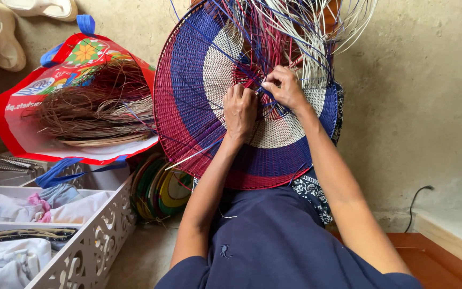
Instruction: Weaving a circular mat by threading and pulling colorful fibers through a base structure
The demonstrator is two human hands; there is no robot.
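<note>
A round woven disc (pixel 199 101) is propped on the lap, tilted toward the face; it is steadied by the left hand (pixel 240 109), fingers curled; a strand is pinched by the right hand (pixel 283 88) at the centre.

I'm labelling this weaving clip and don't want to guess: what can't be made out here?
Head view only:
- Strand ends above the woven disc: cut off by the top edge.
- Which strand each grip pinches: left hand and right hand cover the centre.
- Red bag: its depths are hidden by dried fibres.
- Coloured rings: partly behind disc and white shelf.
</note>
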